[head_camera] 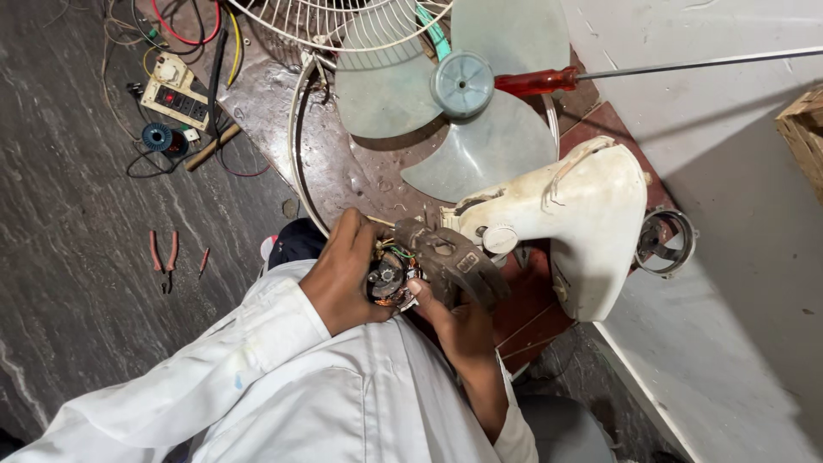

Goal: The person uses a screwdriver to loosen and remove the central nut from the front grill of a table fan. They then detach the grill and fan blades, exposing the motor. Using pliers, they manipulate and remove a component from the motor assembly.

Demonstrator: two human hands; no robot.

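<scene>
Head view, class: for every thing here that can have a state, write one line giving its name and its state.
Grimy dark fan motor: out of its housing, windings exposed, held in both hands.
Left hand: grip closed on the motor.
Right hand: grip closed under the motor.
Translucent three-blade fan blade: detached, lying flat.
White plastic fan housing: opened, on its side.
Red-handled screwdriver: lying unused.
Red-handled pliers: on floor, jaws shut.

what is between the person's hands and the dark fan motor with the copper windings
Nothing visible: the left hand and right hand both grip the dark fan motor directly, beside the white plastic fan housing.
</scene>
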